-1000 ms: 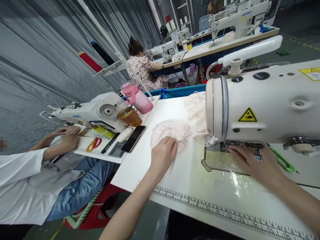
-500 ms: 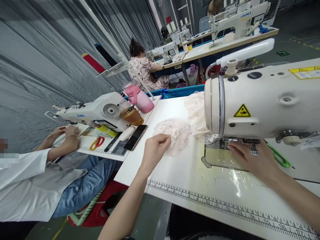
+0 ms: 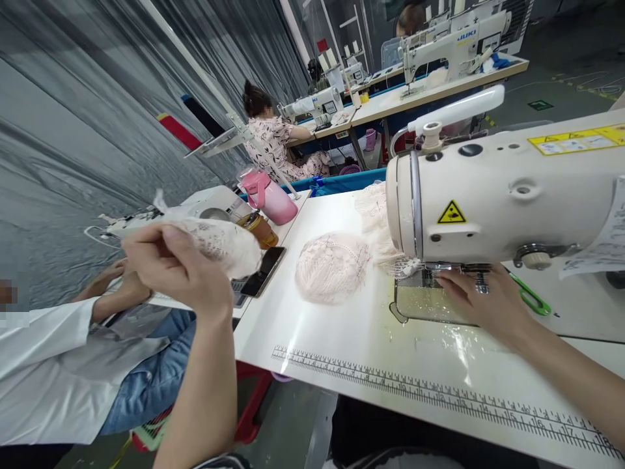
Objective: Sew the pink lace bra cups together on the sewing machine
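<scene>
Lace piece (image 3: 222, 244) is hanging pinched in the left hand (image 3: 183, 267), lifted off the counter's left edge, well apart from the needle plate (image 3: 430, 303) where the right hand (image 3: 481, 299) is resting flat, fingers loose, gripping nothing; the needle is lying rightward, past the lace pile (image 3: 332, 267).

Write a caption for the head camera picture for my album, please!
Left hand lifts a lace piece while right hand rests at the sewing machine needle plate.

Garment workshop, rows of sewing machines (image 3: 498, 195)
</scene>
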### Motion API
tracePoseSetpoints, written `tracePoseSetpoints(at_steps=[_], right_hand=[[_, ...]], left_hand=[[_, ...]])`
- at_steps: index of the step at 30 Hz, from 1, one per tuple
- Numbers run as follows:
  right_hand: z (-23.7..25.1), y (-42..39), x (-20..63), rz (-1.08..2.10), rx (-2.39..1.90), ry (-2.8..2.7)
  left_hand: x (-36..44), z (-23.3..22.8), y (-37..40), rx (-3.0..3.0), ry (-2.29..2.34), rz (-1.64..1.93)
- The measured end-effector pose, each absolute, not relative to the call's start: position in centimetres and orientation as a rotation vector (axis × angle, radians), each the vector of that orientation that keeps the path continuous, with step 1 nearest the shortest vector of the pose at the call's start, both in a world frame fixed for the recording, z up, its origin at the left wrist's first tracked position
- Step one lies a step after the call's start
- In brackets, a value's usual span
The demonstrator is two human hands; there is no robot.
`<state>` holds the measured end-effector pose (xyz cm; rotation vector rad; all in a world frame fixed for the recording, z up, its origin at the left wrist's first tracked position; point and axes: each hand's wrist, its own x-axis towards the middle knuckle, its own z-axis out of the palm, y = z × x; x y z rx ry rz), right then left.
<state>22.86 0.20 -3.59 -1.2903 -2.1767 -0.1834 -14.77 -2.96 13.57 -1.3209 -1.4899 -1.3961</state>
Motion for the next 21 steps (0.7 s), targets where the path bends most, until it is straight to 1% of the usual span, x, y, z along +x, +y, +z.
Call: tracePoseSetpoints(at_steps=[2,4,5,9,11,13,15,18,21], right_hand=[[-3.7,0.3,22.8,-0.152,-1.329,-2.171],[-3.6,0.3,22.7,-0.087,-1.381,-2.155],[-3.5,0.4,22.6,-0.057,-1.408,-2.150],[-2.4,0.4,22.4,-0.020,-1.502,-2.166],[-1.8,0.4,22.3,0.011,-1.518,-2.150],[-1.5,0.4,22.4,0.036,-1.537,-2.149],[-1.5,0.4,22.7,0.038,-1.557,-2.140],[-1.8,0.3,23.0,0.009,-1.531,-2.145],[-1.6,-0.1,23.1,-0.132,-1.379,-2.163]], left_hand=[[-13.2,14.2,-4.2,-1.496,-1.559,-1.267],[-10.7,14.2,-5.6,-2.008,-1.859,-0.982],[-9.3,14.1,-6.1,-2.184,-1.943,-0.974],[-4.1,11.9,-6.1,-2.646,-2.157,-1.163],[-2.4,9.7,-4.8,-2.881,-2.166,-1.099],[-1.2,7.0,-3.2,-3.058,-2.033,-0.866],[-0.6,4.5,-2.1,-2.981,-1.875,-0.563],[0.0,2.4,-1.9,-2.682,-1.471,-0.501],[0.8,1.9,-3.0,-2.738,-1.032,-0.547]])
